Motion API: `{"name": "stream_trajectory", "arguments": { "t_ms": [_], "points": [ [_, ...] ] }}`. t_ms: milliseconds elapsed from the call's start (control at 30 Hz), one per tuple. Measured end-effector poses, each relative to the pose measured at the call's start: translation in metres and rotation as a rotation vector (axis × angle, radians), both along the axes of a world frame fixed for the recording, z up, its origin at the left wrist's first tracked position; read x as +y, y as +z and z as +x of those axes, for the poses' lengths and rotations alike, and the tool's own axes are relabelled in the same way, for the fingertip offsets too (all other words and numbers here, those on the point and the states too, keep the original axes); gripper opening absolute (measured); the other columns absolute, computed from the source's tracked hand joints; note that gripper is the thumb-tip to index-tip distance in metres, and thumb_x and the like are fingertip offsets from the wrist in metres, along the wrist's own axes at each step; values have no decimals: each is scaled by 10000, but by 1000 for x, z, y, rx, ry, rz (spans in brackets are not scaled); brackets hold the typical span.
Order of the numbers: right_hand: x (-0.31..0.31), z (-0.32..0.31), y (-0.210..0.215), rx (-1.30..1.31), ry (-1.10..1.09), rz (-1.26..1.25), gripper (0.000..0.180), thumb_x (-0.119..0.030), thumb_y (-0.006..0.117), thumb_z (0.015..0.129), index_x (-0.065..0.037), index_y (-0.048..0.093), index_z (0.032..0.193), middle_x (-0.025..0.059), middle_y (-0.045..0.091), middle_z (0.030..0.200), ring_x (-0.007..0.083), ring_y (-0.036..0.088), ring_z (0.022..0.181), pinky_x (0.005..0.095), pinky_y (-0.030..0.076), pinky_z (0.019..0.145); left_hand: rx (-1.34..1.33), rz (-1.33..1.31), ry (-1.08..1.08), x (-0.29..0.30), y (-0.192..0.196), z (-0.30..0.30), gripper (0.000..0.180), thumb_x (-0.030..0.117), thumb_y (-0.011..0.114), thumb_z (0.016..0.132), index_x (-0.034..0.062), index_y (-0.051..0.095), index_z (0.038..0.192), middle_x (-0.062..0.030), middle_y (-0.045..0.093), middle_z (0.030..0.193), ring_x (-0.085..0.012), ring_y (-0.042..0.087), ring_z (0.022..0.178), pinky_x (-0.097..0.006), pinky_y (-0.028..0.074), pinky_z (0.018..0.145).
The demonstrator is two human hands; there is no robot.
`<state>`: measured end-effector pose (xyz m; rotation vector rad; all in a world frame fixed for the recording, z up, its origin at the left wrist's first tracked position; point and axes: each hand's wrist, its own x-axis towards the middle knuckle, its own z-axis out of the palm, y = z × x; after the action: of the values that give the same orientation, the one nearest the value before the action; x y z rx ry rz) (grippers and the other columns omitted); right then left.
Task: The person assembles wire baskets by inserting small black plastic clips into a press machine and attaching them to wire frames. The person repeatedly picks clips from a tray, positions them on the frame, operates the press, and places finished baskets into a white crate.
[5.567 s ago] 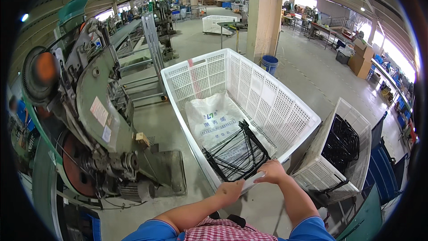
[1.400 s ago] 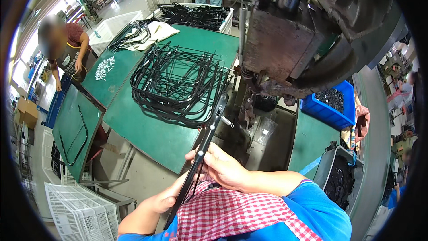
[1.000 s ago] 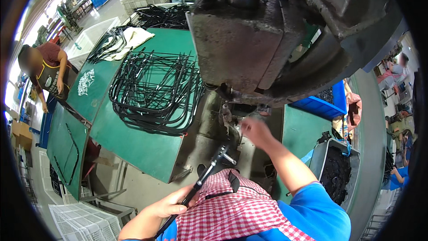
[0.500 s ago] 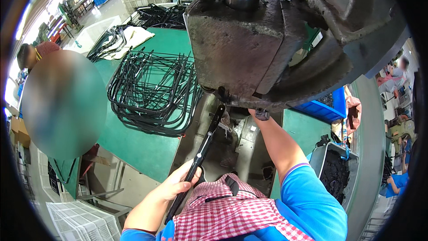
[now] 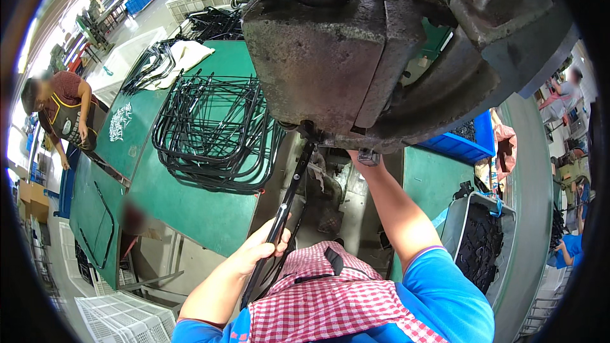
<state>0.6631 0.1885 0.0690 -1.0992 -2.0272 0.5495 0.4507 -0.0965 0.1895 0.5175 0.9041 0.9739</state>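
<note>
Bar of glossy black metal, long, slender, dotted with pale rivet-like spots, thin black rods alongside lower part; held aslant beyond right edge of green counter, upper end at underside of press head, contact unclear. Left hand: fingers wrapped around bar's lower half. Right hand: hidden behind press head, state of fingers cannot be told. Press head: blocky, dark, pitted metal. Stack of round-cornered black frames: tubular, along counter's right edge.
</note>
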Motion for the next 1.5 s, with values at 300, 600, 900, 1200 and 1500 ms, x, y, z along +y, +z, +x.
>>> {"name": "stream_trajectory", "arguments": {
  "t_ms": [300,600,900,1200,1500],
  "points": [
    [-58,-26,82,684,256,-349,276,-65,690,841,-56,605,1103,45,638,1060,160,604,950,315,495,843,36,69,1,-3,7,1,1042,502,773,588,74,295,1408,-13,463,1005,-114,428,823,-246,347,735],
    [-72,-33,83,715,138,-592,239,-69,714,819,-39,621,1037,48,661,975,149,615,903,304,500,811,19,36,-23,-1,2,2,1009,492,755,622,61,296,1410,-10,481,1010,-105,438,835,-240,364,739],
    [-68,-44,103,432,238,-279,167,-132,681,802,-42,627,931,105,657,856,248,622,820,359,482,749,76,60,14,2,-24,10,1021,542,785,587,26,354,1355,-22,483,930,-119,463,777,-243,385,699],
    [-81,-13,135,-111,58,-128,289,-361,591,840,-101,670,940,135,613,1036,342,612,910,465,477,809,53,58,26,1,-34,6,1005,491,742,586,103,319,1411,-39,472,975,-152,510,791,-269,414,697],
    [-117,317,31,555,-1036,-120,320,-121,640,783,-47,644,1094,119,638,996,193,615,853,285,481,826,-12,-10,69,1,-33,7,1026,424,765,545,128,320,1421,-47,497,943,-178,536,771,-297,439,685]
  ]
}}
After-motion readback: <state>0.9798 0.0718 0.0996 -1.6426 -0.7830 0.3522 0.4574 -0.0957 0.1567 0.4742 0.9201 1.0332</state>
